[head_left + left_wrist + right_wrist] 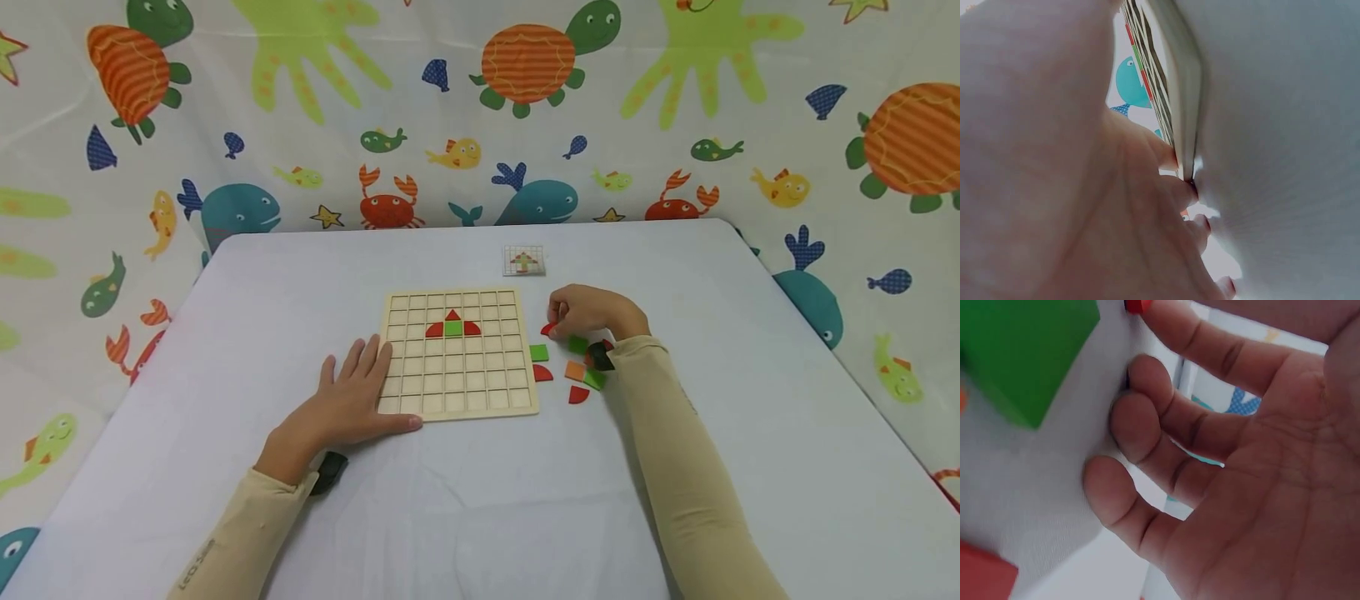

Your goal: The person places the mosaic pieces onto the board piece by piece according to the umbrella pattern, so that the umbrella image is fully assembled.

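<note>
A sea-animal curtain (465, 112) backs a white-covered table (480, 517), as I view it remotely. On the table lies a gridded wooden board (480, 416); in its upper cells, a red triangle (453, 316) sits above a green square (453, 328) flanked by two red quarter-circles (434, 331). I see the left hand (347, 406), fingers spread wide, resting along the board's left edge. Right of the board, the right hand (597, 310) narrowly pinches a red tile (548, 330), beside loose tiles including an orange square (575, 370). A pattern card (523, 261) lies beyond.
</note>
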Tool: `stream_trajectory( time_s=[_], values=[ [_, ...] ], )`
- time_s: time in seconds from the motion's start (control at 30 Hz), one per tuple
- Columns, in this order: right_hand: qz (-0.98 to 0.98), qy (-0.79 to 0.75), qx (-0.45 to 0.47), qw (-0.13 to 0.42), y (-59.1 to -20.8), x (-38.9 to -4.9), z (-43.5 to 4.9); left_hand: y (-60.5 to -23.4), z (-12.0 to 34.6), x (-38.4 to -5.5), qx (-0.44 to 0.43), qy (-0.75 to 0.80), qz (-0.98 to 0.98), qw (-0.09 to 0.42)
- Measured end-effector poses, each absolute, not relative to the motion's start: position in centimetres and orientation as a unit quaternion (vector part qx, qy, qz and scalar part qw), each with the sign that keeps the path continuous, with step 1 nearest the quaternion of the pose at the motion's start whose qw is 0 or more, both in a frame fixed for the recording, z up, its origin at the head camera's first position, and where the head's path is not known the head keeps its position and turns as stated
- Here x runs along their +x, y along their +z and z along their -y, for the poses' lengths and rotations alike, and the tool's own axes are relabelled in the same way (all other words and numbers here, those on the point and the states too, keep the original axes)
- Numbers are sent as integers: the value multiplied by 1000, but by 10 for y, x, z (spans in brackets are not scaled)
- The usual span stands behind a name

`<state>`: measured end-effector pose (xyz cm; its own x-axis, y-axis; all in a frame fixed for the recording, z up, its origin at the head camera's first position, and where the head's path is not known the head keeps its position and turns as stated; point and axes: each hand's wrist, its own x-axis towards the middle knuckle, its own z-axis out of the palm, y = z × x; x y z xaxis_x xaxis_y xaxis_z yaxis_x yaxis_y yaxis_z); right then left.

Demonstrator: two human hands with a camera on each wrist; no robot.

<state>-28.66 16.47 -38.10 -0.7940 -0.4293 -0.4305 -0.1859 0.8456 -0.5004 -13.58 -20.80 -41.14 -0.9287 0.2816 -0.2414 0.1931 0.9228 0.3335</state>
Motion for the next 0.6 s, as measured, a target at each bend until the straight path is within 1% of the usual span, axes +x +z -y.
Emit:
stream_trajectory(
  time_s=[0.13,0.27,0.4,0.6],
  values=[
    [-929,-208,-161,259,-380,-286,-160,-411,208,-135,122,151,-970,146],
    [-933,-223,-157,233,-381,-287,-159,-409,208,-134,123,153,-970,144],
    [-931,-255,-163,203,-383,-291,-163,-408,207,-134,123,156,-969,144],
    [-912,-325,-164,188,-386,-294,-168,-411,208,-136,124,155,-969,144]
  ],
)
